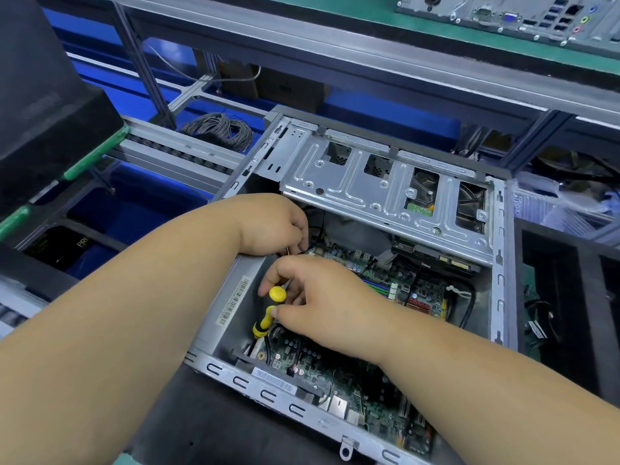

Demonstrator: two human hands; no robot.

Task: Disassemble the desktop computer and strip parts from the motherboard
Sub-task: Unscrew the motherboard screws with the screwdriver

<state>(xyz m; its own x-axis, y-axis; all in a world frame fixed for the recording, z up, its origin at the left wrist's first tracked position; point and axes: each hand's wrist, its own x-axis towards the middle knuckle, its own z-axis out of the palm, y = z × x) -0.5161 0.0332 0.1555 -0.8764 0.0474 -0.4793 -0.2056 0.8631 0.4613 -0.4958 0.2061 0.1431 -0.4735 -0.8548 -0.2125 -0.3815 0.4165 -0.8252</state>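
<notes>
Screwdriver [268, 312] near upright, tip down toward motherboard [396, 286], right hand [322, 303] grip pinching handle, left hand [275, 226] grip unclear

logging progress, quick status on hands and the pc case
Right hand grips yellow screwdriver inside open case. Left hand pinching wires at motherboard edge. Drive cage not yet removed.

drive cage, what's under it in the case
Under the metal drive cage a hard drive sticks out, with the green motherboard below. The rest beneath the cage is covered.
</notes>
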